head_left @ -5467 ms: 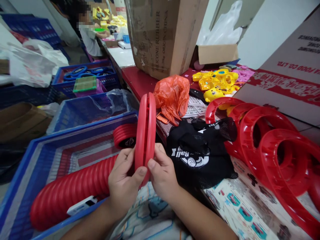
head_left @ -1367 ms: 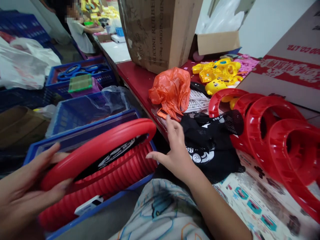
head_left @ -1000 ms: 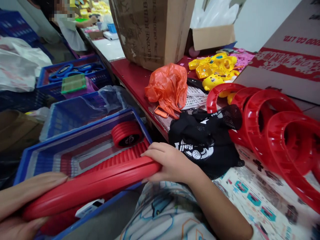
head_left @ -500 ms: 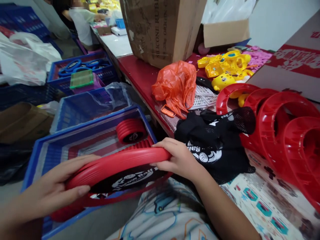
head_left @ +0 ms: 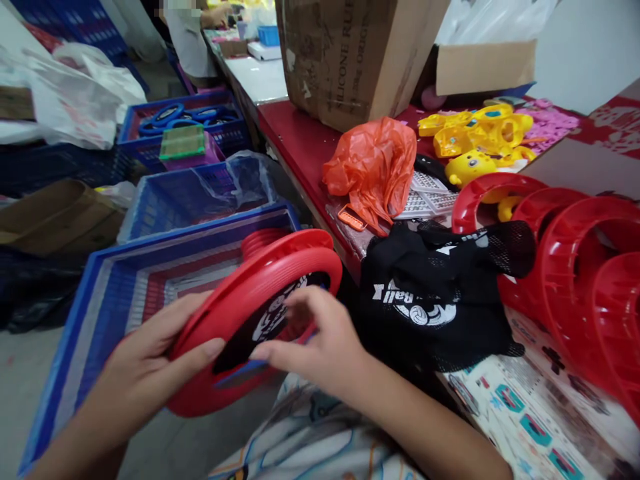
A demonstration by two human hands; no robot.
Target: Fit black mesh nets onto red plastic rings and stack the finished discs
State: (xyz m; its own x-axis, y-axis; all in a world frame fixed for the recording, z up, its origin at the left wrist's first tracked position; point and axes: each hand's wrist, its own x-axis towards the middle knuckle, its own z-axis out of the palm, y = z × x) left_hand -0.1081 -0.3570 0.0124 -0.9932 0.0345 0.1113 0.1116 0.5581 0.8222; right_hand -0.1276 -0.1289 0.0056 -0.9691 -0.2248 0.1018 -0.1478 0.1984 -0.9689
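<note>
My left hand [head_left: 160, 353] grips the left side of a round red plastic hoop [head_left: 220, 313], thumb on its front and fingers behind. Black fabric [head_left: 240, 347] with white lettering spans the hoop's middle, tilted toward me. In front of the fabric, near the lower right of the hoop, is my right hand [head_left: 325, 340], its thumb and fingers apart with nothing visible between them. Beneath the hoop lies a blue crate [head_left: 95, 313], and a stack of red discs [head_left: 260, 241] in it is partly hidden.
On the red table, black printed mesh fabric [head_left: 430, 340] lies beside several red plastic rings [head_left: 555, 253]. An orange bag [head_left: 373, 163], yellow toy parts [head_left: 473, 167] and a large carton [head_left: 345, 60] sit farther back. More blue crates [head_left: 150, 213] stand left; a person [head_left: 187, 43] is beyond.
My right hand has let go of the hoop's right edge and moved in front of the fabric. The hoop has turned more upright in my left hand. The view has shifted left.
</note>
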